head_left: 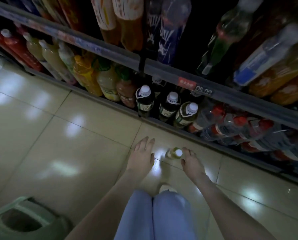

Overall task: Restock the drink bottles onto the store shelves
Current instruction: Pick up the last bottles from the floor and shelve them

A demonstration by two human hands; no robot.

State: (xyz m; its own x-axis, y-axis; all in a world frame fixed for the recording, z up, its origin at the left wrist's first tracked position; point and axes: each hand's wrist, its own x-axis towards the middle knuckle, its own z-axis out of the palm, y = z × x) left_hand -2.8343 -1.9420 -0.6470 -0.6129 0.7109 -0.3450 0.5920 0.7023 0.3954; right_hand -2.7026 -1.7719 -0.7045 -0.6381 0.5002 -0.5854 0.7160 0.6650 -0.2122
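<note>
Head view looks straight down past my knees to the tiled floor [75, 135]. One small bottle [171, 154] of pale green drink stands upright there, its white cap [179, 152] facing the camera, near the front edge of the bottom shelf [214, 144]. My right hand [190, 161] is at the bottle's right side, thumb and forefinger curved toward the neck. The picture is blurred there, so I cannot tell whether they have closed on it. My left hand [142, 153] hangs open just to the bottle's left, fingers straight, touching nothing.

The step, as I judge it, is to pick this bottle up and stand it with the three white-capped bottles [170, 106] of the same look at the front of the bottom shelf. To do it well I'd grip round the neck or shoulder, not the cap alone — a pinch that high lets the body swing. I'd lift straight up so it doesn't tip on the glossy tile, and bring the left hand to the base if the hold feels loose. The rail [231, 97] of the shelf above overhangs that row, so the bottle should go in low and upright, label forward. It must not knock its neighbours or the wrapped red-capped packs [231, 125] beside them. I cannot make out a free spot from here — I'd find one before committing.
</note>
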